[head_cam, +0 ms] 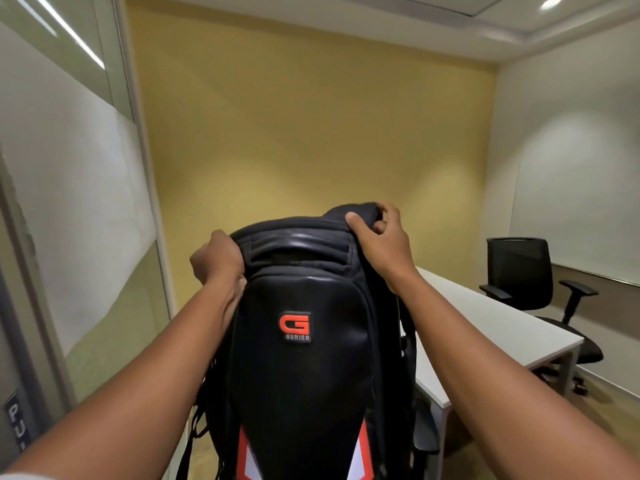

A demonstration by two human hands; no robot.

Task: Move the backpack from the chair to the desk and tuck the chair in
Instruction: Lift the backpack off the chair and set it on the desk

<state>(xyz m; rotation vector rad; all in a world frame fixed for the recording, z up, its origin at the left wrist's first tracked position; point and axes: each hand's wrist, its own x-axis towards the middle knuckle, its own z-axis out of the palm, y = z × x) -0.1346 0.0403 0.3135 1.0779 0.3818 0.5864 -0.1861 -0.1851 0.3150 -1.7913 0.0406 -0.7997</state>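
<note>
A black backpack [304,358] with a red "G" logo and red-and-white trim hangs upright in front of me, held up off the floor. My left hand [218,261] grips its top left edge. My right hand [377,237] pinches the fabric at its top right. The white desk [485,323] stretches away behind and to the right of the backpack. A dark armrest [424,431], probably of the near chair, shows just right of the backpack's lower part; the rest of that chair is hidden.
A black office chair [533,282] stands at the desk's far side on the right. A glass partition with frosted film [69,202] and a door lines the left. A yellow wall [294,133] is ahead, and a whiteboard [581,209] is on the right wall.
</note>
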